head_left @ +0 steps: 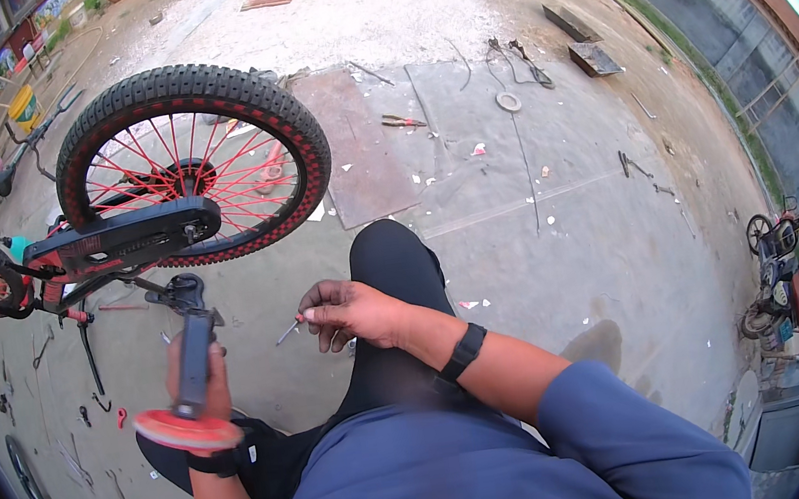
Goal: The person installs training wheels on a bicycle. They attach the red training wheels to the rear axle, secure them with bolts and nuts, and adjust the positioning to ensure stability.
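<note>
My left hand point(218, 379) is wrapped round a dark grey bar-shaped piece point(197, 362). A red-and-white disc point(188, 430), slightly blurred, sits at its near end, and a wide black part point(181, 290) lies at its far end. Whether that black part is joined to the bar, I cannot tell. Over my right knee, my right hand point(353, 314) pinches a short, thin metal shaft with a red end point(289, 332), its bare tip pointing left and down. Just ahead on the left is a bicycle with a knobbly rear wheel point(312, 160), red spokes and a black chain guard point(130, 236).
Pliers point(403, 121) and a brown board point(364, 173) lie ahead on the concrete. Several loose tools and parts, including a red piece point(122, 417), are scattered at left. A tape-like ring point(508, 102) and a metal tray point(595, 59) lie farther off. A motorcycle point(783, 265) stands far right.
</note>
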A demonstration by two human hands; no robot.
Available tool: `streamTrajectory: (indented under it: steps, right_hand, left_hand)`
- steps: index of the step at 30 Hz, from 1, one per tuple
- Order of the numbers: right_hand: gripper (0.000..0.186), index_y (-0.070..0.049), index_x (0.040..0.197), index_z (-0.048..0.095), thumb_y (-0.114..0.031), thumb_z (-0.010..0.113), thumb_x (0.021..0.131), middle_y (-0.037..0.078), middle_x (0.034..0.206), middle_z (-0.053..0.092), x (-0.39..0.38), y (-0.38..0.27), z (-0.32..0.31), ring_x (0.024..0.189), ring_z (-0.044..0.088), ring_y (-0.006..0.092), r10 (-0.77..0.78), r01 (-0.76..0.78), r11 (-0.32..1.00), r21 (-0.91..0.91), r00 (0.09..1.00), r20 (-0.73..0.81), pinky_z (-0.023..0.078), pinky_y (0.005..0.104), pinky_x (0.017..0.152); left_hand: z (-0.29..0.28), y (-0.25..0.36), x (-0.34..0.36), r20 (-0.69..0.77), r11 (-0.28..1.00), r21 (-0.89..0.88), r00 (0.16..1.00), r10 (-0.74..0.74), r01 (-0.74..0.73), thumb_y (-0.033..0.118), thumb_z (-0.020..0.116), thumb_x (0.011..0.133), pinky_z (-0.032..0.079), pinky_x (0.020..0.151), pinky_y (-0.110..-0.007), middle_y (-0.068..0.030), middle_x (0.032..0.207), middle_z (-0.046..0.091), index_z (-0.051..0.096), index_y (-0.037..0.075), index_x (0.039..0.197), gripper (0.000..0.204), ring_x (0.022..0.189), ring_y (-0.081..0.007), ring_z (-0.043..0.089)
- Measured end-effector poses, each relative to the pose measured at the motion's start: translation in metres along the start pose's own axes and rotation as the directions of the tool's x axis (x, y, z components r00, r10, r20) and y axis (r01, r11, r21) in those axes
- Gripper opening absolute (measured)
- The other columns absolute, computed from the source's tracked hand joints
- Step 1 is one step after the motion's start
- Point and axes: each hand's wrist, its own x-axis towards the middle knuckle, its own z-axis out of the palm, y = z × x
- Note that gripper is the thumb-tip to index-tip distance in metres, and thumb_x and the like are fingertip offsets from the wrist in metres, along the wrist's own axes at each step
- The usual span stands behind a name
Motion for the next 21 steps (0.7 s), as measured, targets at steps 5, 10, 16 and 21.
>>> streamTrajectory:
  steps: [5,10,16,21]
  right_hand:
    - [0.028,-0.004,0.123,0.058,-0.021,0.061,0.1,0.006,0.096,0.066,-0.015,0.0,0.016,0.075,0.069,0.0159,0.03,-0.032,0.997,0.066,0.999,0.022,0.054,0.0272,0.063]
    - [0.03,-0.004,0.123,0.059,-0.022,0.061,0.1,0.004,0.098,0.066,-0.021,0.001,0.023,0.079,0.068,0.0148,0.014,-0.014,1.0,-0.01,1.0,0.022,0.053,0.0267,0.065]
    - [0.03,-0.004,0.12,0.063,-0.023,0.067,0.097,0.003,0.103,0.068,-0.015,-0.001,0.029,0.078,0.065,0.0121,-0.057,0.052,0.99,-0.128,0.998,-0.032,0.052,0.025,0.064]
    - [0.034,-0.002,0.126,0.061,-0.017,0.067,0.096,0.005,0.108,0.07,-0.001,-0.011,0.029,0.082,0.067,0.0134,-0.075,0.067,0.985,-0.162,0.996,-0.049,0.054,0.0265,0.067]
  left_hand:
    - [0.005,0.036,-0.006,0.089,0.949,0.124,0.956,0.28,-0.29,0.004,0.068,0.089,0.053,0.07,-0.036,-0.0131,0.089,0.067,0.058,0.0,0.117,0.03,0.077,-0.0228,0.068]
    - [0.003,0.035,-0.017,-0.001,0.99,0.062,0.992,0.129,-0.129,0.008,0.065,0.094,0.054,0.068,-0.034,-0.0112,0.09,0.068,0.058,0.0,0.112,0.021,0.078,-0.0202,0.07]
    - [-0.021,0.014,-0.027,-0.031,0.929,-0.298,0.97,-0.241,0.222,0.029,0.051,0.105,0.049,0.065,-0.026,-0.0068,0.095,0.068,0.057,0.004,0.117,0.028,0.081,-0.0135,0.068]
    - [-0.025,0.0,-0.013,-0.102,0.875,-0.412,0.941,-0.322,0.255,0.026,0.055,0.103,0.049,0.063,-0.026,-0.0082,0.091,0.068,0.052,0.005,0.118,0.025,0.075,-0.0144,0.069]
